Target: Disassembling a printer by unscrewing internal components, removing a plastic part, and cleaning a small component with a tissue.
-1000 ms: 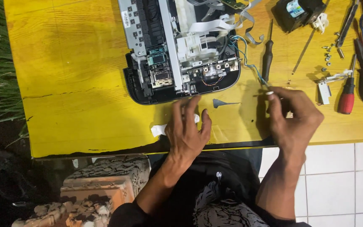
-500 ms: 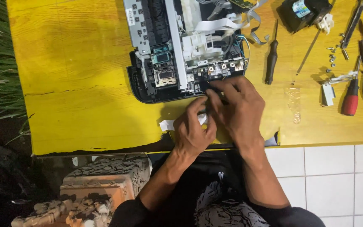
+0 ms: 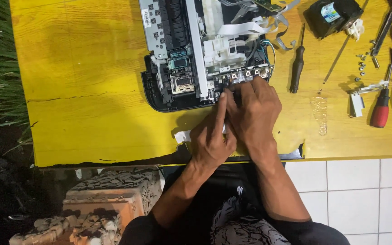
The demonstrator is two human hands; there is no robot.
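We've got one opened-up printer on the yellow surface, left hand poking its front edge with one finger out, right hand fingers bunched there too, two screwdrivers nearby.

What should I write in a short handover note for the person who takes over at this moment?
Left hand: forefinger stretched onto the front edge of the opened printer; not seen gripping anything.
Right hand: fingers pressed on the small button board at the printer's front right corner.
Done: cover off, insides exposed.
Left: board not lifted out.
On the yellow table: black screwdriver, loose screws, red-handled screwdriver to the right.
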